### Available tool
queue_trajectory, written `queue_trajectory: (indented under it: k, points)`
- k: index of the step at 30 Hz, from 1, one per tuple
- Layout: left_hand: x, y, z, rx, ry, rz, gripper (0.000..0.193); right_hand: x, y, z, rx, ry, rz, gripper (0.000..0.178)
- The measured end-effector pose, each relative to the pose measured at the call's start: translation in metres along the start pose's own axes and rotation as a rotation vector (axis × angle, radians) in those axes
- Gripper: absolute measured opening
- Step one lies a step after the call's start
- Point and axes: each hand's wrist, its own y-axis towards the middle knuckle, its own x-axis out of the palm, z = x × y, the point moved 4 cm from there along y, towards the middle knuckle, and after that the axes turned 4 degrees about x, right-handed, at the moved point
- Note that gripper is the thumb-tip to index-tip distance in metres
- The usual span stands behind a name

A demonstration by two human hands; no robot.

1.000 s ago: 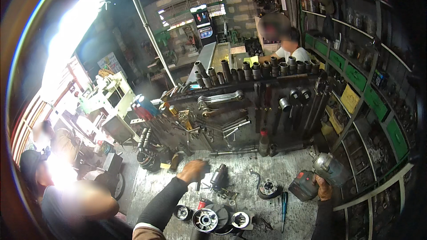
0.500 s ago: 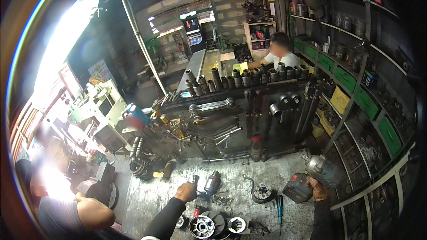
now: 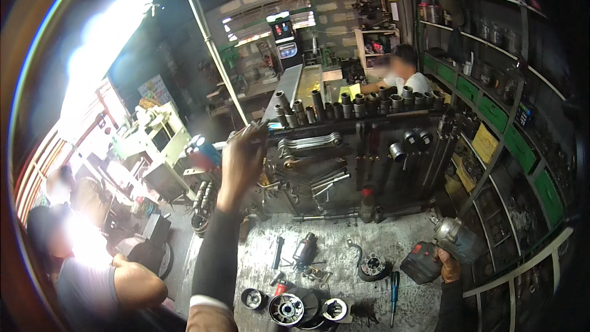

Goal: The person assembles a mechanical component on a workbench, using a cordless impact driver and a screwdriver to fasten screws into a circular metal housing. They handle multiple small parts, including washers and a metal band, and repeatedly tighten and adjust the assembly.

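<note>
Risk I'd flag here: the left hand [image 3: 241, 163] is stretched up to the tool rack [image 3: 344, 160] at the desk's back edge, fingers curled at the rack's top left corner, though I can't tell if anything's in that grip. The right hand [image 3: 448, 265] has a closed grip on a cordless impact wrench [image 3: 439, 249] out by the right edge, so it could knock something unwatched. Gritty grey desk [image 3: 332, 240], bearings [image 3: 286, 308] and loose parts along the front edge. Dim, cluttered workshop, green shelving [image 3: 510, 141] right.
</note>
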Motion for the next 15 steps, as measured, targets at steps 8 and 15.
queue_trajectory:
  k: [8,15]
  points:
    - [0.031,0.103,-0.006,-0.010,0.247,-0.337,0.028,-0.008,0.017,0.008,-0.200,-0.343,0.119,0.035]
    - [-0.002,0.087,-0.006,-0.337,-0.524,-0.006,0.028,-0.045,0.007,0.052,0.355,0.714,0.048,0.031]
